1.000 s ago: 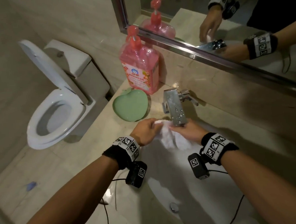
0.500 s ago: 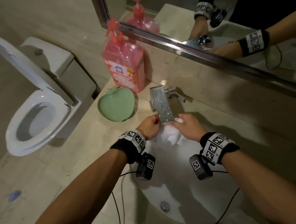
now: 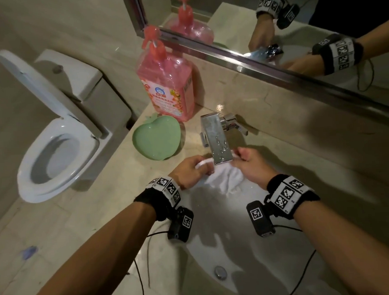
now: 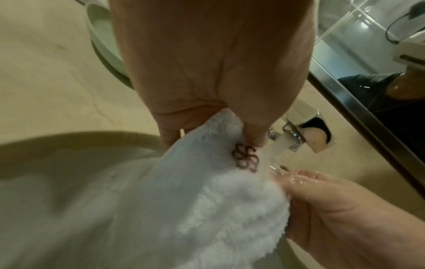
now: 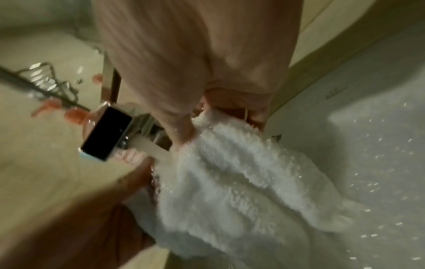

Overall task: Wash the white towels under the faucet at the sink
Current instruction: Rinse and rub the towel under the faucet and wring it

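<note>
Your left hand [image 3: 191, 171] and right hand [image 3: 250, 164] each pinch an upper edge of the white towel [image 3: 224, 182], spreading it under the faucet [image 3: 218, 143] so water soaks it, hanging over the sink [image 3: 216, 247].

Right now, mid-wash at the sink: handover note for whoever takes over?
Left hand: grips one top corner of the white terry towel.
Right hand: pinches the other top corner.
Towel hangs stretched between them over the white sink basin, directly under the square chrome faucet; water runs onto it in the left wrist view.
Done: towel is wet.
Left: rinse through, wring. Any other towels are not in view.
</note>
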